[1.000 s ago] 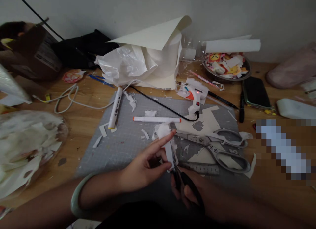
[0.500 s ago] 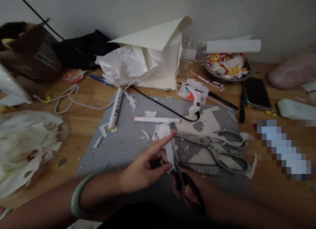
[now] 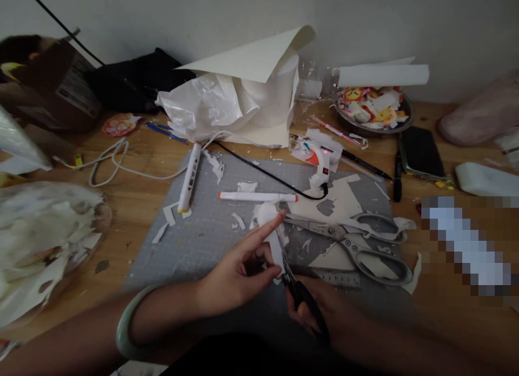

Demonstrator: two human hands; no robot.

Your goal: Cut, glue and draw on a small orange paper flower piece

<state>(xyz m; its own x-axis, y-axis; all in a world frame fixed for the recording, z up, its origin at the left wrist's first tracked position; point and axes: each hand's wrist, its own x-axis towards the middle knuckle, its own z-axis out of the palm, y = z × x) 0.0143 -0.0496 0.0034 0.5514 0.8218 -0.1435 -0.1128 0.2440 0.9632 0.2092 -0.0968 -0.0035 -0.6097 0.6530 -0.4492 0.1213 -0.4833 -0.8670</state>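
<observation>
My left hand point(image 3: 239, 270) pinches a small white paper piece point(image 3: 272, 232) between thumb and fingers, with the index finger stretched out along it. My right hand point(image 3: 320, 308) grips small black-handled scissors point(image 3: 299, 292), whose blades meet the lower edge of the paper. Both hands hover over a grey cutting mat point(image 3: 203, 241) strewn with white scraps. A pale green bangle point(image 3: 124, 324) circles my left wrist.
Large silver scissors point(image 3: 357, 241), a metal ruler point(image 3: 340, 278), two white markers point(image 3: 257, 196), and a corded glue gun point(image 3: 320, 167) lie on the mat. Behind are rolled paper sheets point(image 3: 251, 89), a dish of scraps point(image 3: 371, 108), a phone point(image 3: 420, 151). A bag of scraps point(image 3: 40, 241) sits left.
The scissors and my right hand have shifted slightly up and right along the paper's edge. My left hand has lifted the paper a little.
</observation>
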